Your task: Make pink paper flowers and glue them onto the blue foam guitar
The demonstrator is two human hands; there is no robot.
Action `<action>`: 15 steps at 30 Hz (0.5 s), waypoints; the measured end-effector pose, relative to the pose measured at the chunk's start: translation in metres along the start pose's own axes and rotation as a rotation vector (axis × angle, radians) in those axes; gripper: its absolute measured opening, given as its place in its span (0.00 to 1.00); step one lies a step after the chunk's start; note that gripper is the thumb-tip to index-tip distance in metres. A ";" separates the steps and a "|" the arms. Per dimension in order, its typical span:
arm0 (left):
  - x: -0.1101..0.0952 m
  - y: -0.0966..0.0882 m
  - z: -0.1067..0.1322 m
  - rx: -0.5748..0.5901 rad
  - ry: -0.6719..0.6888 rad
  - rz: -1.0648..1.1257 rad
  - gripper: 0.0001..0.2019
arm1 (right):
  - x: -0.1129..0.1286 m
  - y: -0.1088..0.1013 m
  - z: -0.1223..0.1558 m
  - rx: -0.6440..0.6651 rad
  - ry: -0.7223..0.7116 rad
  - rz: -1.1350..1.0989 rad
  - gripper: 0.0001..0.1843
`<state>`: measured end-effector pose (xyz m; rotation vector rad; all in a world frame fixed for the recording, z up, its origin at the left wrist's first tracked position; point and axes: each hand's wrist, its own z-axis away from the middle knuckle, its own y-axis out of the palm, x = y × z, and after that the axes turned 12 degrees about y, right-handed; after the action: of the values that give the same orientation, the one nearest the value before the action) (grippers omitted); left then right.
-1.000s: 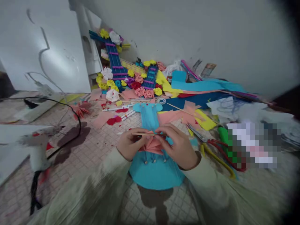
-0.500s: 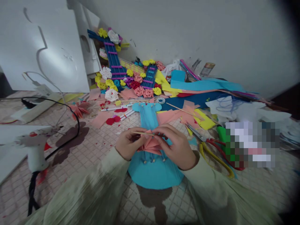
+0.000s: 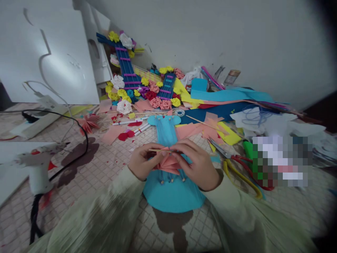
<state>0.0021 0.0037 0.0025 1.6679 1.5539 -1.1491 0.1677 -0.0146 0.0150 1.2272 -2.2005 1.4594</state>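
Between my hands is a folded piece of salmon-pink paper [image 3: 170, 164], its layers fanning downward. A thin wooden stick [image 3: 156, 150] lies across its top edge. My left hand [image 3: 140, 161] is closed, pinching the stick and the paper's left side with thumb and fingers. From the other side my right hand [image 3: 198, 163] is closed, fingertips pinching the paper near the stick's right end, which the fingers partly hide. Beneath both hands rests a light-blue guitar shape [image 3: 173, 198] with strings and small pegs; the hands cover its middle.
At left stand a glue gun [image 3: 39, 168] with a black cord and a power strip [image 3: 37, 119]. Scissors [image 3: 229, 154] lie at right. Paper-flower-covered dark-blue guitars [image 3: 129, 70] lean at the back. Pink paper scraps [image 3: 192, 130] and white-paper sticks [image 3: 142, 128] lie around the blue guitar.
The view has shifted very slightly. Both hands keep nearly the same grip on the paper and stick, with only tiny finger movement.
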 end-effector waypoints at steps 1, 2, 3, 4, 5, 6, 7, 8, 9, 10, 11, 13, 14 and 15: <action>0.000 0.000 0.000 0.002 -0.003 -0.003 0.05 | 0.001 0.000 0.000 -0.001 -0.003 -0.001 0.08; 0.001 0.000 0.000 0.006 -0.007 -0.003 0.05 | 0.001 0.000 0.000 -0.002 -0.005 -0.001 0.08; 0.001 0.000 0.000 0.007 -0.009 -0.001 0.05 | 0.002 -0.001 0.000 -0.003 -0.007 -0.001 0.08; 0.001 0.000 0.000 0.007 -0.010 0.002 0.05 | 0.002 -0.001 0.000 -0.006 -0.008 -0.002 0.08; 0.001 0.000 0.000 0.009 -0.013 0.004 0.05 | 0.002 -0.001 0.000 -0.011 -0.006 -0.004 0.08; 0.000 0.000 0.000 0.009 -0.015 0.003 0.05 | 0.003 -0.001 0.000 -0.015 -0.002 -0.007 0.09; 0.000 0.000 0.000 0.008 -0.016 0.001 0.05 | 0.003 -0.001 0.000 -0.018 0.002 -0.011 0.09; 0.000 0.000 0.000 0.005 -0.015 -0.001 0.06 | 0.003 -0.001 0.000 -0.021 0.006 -0.014 0.09; -0.001 0.000 0.000 0.003 -0.012 -0.005 0.06 | 0.003 -0.001 0.000 -0.022 0.009 -0.017 0.08; -0.001 0.000 0.000 0.000 -0.007 -0.010 0.06 | 0.003 -0.001 0.000 -0.024 0.009 -0.019 0.08; -0.001 0.000 0.000 -0.003 -0.001 -0.012 0.06 | 0.003 -0.001 0.000 -0.024 0.007 -0.022 0.08; -0.002 0.000 0.000 -0.003 0.007 -0.011 0.06 | 0.003 -0.001 0.000 -0.021 0.002 -0.030 0.08; -0.002 0.000 0.000 0.001 0.005 -0.009 0.06 | 0.003 -0.001 0.000 -0.020 0.002 -0.034 0.08; -0.003 0.000 0.000 0.003 0.000 -0.007 0.06 | 0.004 -0.001 0.000 -0.018 0.003 -0.036 0.09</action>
<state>0.0021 0.0022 0.0045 1.6650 1.5599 -1.1554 0.1663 -0.0168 0.0178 1.2511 -2.1733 1.4238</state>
